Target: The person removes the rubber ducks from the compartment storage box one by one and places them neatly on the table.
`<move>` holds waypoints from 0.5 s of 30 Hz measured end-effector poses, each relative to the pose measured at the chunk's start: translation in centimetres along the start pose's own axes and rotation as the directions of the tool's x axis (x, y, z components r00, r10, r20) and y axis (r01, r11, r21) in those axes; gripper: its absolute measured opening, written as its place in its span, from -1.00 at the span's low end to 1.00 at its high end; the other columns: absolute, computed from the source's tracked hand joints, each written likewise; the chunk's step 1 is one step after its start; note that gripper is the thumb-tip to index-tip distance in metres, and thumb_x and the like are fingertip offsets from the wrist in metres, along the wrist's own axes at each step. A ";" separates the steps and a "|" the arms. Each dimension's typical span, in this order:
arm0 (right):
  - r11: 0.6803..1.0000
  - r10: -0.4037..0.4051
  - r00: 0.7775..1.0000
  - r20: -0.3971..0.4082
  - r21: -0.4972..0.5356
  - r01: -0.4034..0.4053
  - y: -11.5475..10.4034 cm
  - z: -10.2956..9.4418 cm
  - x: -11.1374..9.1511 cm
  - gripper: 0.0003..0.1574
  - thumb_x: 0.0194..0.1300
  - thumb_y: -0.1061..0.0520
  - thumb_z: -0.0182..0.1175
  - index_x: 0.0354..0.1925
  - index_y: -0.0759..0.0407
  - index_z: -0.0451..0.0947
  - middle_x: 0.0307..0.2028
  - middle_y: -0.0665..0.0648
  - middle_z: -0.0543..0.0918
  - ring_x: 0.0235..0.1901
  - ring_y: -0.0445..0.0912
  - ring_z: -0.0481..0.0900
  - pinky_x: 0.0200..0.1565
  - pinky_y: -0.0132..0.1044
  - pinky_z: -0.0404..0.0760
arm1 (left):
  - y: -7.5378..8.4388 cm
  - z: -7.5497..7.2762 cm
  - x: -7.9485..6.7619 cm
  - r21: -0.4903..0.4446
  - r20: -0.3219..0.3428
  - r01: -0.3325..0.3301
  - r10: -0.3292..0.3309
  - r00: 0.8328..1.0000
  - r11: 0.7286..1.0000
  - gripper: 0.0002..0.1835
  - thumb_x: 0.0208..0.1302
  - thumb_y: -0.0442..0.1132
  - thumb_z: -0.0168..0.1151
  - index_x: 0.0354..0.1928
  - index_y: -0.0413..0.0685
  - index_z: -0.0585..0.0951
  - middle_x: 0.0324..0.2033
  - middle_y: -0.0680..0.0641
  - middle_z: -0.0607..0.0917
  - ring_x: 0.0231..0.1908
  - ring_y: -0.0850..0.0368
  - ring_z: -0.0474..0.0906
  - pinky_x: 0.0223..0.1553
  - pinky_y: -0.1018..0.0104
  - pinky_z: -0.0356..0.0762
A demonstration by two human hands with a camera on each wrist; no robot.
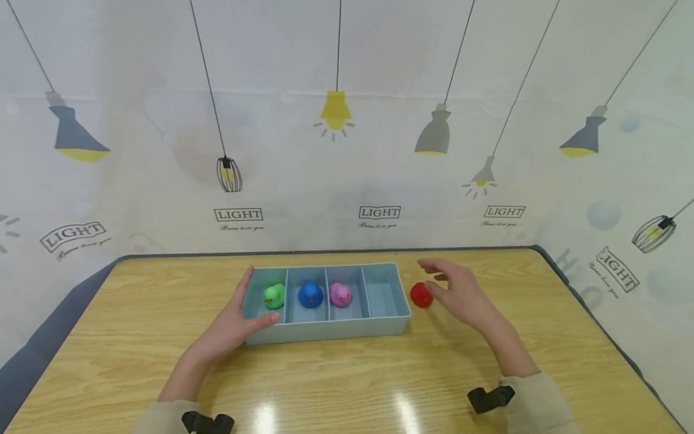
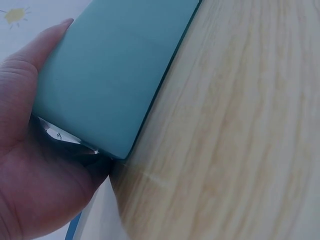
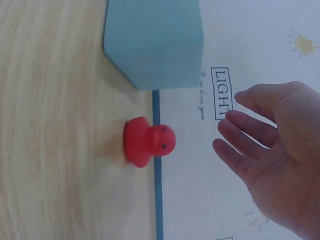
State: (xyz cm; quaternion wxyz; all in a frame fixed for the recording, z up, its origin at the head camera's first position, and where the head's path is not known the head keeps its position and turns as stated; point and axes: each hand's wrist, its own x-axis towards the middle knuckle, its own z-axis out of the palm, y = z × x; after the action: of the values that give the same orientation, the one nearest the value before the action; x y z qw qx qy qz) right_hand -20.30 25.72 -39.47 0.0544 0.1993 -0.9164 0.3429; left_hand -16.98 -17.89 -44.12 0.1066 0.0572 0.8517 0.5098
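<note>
A light blue divided box (image 1: 336, 330) with several compartments stands on the table. From the left, it holds a green rubber duck (image 1: 275, 296), a blue rubber duck (image 1: 311, 295) and a pink rubber duck (image 1: 341, 295), one per compartment. My left hand (image 1: 228, 327) grips the box's left end, thumb over the front rim and fingers along the end wall. Just right of the box sits a red rubber duck (image 1: 420, 295), upright on the table. My right hand (image 1: 462, 294) hovers beside it with loosely bent fingers; the right wrist view shows a gap between the fingertips and the red duck (image 3: 145, 142).
The wooden table (image 1: 347, 380) ends at a dark blue edge along the back. Behind it hangs a pale backdrop (image 1: 287, 150) printed with lamps. Each sleeve carries a black wrist mount, including the right one (image 1: 490, 399).
</note>
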 end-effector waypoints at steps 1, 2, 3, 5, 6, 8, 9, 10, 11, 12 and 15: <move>1.000 -0.006 1.000 -0.002 -0.001 0.006 -0.4 0.0 0.1 -0.46 0.35 0.43 0.22 0.28 0.42 0.49 0.16 0.38 0.62 0.13 0.26 0.58 0.16 0.17 0.57 | 0.0 0.0 0.0 0.000 0.002 0.001 -0.001 1.000 1.000 0.25 0.31 0.10 0.40 0.64 0.19 -0.40 0.59 -0.35 -0.25 0.51 -0.50 -0.28 0.38 -0.47 -0.16; 1.000 -0.012 1.000 -0.004 0.000 0.012 -0.9 -0.1 0.2 -0.47 0.35 0.43 0.22 0.28 0.42 0.50 0.16 0.37 0.63 0.13 0.25 0.58 0.16 0.16 0.57 | 0.0 0.0 0.0 -0.002 0.004 0.003 -0.003 1.000 1.000 0.25 0.31 0.10 0.40 0.64 0.18 -0.40 0.59 -0.35 -0.26 0.51 -0.50 -0.28 0.38 -0.47 -0.16; 1.000 -0.017 1.000 -0.004 -0.002 0.017 -1.4 -0.1 0.4 -0.47 0.35 0.43 0.22 0.28 0.41 0.50 0.16 0.37 0.63 0.13 0.25 0.58 0.16 0.16 0.57 | 0.0 0.0 0.0 -0.004 0.005 0.002 -0.002 1.000 1.000 0.25 0.31 0.10 0.40 0.65 0.17 -0.39 0.59 -0.35 -0.26 0.51 -0.50 -0.28 0.38 -0.47 -0.16; 1.000 -0.029 1.000 0.002 -0.004 0.029 -2.2 0.0 0.6 -0.47 0.36 0.42 0.22 0.28 0.40 0.50 0.15 0.35 0.64 0.13 0.24 0.59 0.15 0.15 0.58 | 0.0 0.0 0.0 -0.006 0.007 0.002 -0.002 1.000 1.000 0.26 0.31 0.10 0.41 0.65 0.16 -0.39 0.59 -0.35 -0.25 0.51 -0.50 -0.28 0.38 -0.47 -0.16; 0.999 -0.035 0.999 0.006 -0.002 0.035 -2.5 0.1 0.8 -0.48 0.37 0.41 0.23 0.28 0.39 0.51 0.15 0.35 0.64 0.13 0.23 0.59 0.15 0.15 0.58 | 0.0 0.0 0.0 -0.006 0.008 0.002 -0.002 1.000 1.000 0.26 0.31 0.10 0.41 0.65 0.16 -0.39 0.59 -0.36 -0.25 0.51 -0.51 -0.28 0.38 -0.47 -0.16; 0.999 -0.047 0.999 0.014 -0.002 0.048 -3.2 0.4 1.1 -0.47 0.37 0.41 0.24 0.28 0.38 0.51 0.16 0.34 0.63 0.12 0.24 0.60 0.14 0.15 0.59 | 0.0 0.0 0.0 -0.007 0.007 0.003 -0.003 1.000 1.000 0.26 0.30 0.10 0.41 0.65 0.16 -0.38 0.59 -0.36 -0.25 0.51 -0.50 -0.28 0.38 -0.47 -0.16; 0.999 -0.051 0.999 0.019 -0.007 0.051 -3.4 0.6 1.2 -0.47 0.37 0.40 0.24 0.29 0.37 0.51 0.17 0.34 0.63 0.12 0.24 0.60 0.14 0.16 0.59 | 0.0 0.0 0.0 -0.009 0.007 0.004 -0.004 1.000 1.000 0.25 0.31 0.10 0.41 0.65 0.16 -0.38 0.59 -0.35 -0.25 0.52 -0.49 -0.28 0.39 -0.46 -0.16; 0.998 -0.056 0.998 0.023 -0.014 0.056 -3.7 0.7 1.3 -0.47 0.37 0.39 0.24 0.30 0.36 0.51 0.19 0.33 0.63 0.12 0.25 0.60 0.13 0.17 0.60 | 0.0 0.0 0.0 -0.005 0.008 0.004 -0.004 1.000 1.000 0.25 0.31 0.10 0.40 0.65 0.16 -0.38 0.59 -0.36 -0.25 0.52 -0.50 -0.28 0.38 -0.47 -0.16; 0.998 -0.062 0.998 0.022 -0.023 0.062 -3.8 0.9 1.5 -0.46 0.37 0.39 0.25 0.29 0.34 0.52 0.19 0.32 0.62 0.11 0.25 0.61 0.11 0.17 0.61 | 0.0 0.0 0.0 -0.004 0.007 0.004 -0.004 1.000 1.000 0.25 0.31 0.11 0.40 0.65 0.16 -0.38 0.59 -0.36 -0.25 0.52 -0.50 -0.28 0.38 -0.47 -0.16; 0.997 -0.069 0.997 0.020 -0.030 0.070 -4.0 1.1 1.6 -0.46 0.36 0.39 0.26 0.29 0.33 0.53 0.20 0.31 0.62 0.11 0.26 0.61 0.10 0.17 0.61 | -0.1 0.0 0.0 -0.001 0.007 0.004 -0.004 1.000 1.000 0.25 0.31 0.11 0.40 0.65 0.17 -0.38 0.59 -0.36 -0.25 0.51 -0.50 -0.28 0.38 -0.47 -0.16; 0.992 -0.116 0.993 0.011 -0.048 0.116 -4.6 1.6 2.0 -0.45 0.32 0.39 0.29 0.27 0.33 0.54 0.20 0.30 0.63 0.12 0.26 0.60 0.10 0.15 0.62 | -0.1 -0.1 0.0 0.000 0.007 0.002 -0.002 1.000 1.000 0.26 0.30 0.12 0.41 0.65 0.17 -0.38 0.59 -0.37 -0.24 0.51 -0.50 -0.28 0.38 -0.47 -0.16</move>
State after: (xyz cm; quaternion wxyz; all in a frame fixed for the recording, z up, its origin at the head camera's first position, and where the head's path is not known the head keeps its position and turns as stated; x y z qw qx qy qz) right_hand -20.19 20.88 -37.43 0.0752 0.2523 -0.9116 0.3157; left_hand -17.03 -17.99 -44.19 0.1099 0.0582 0.8514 0.5095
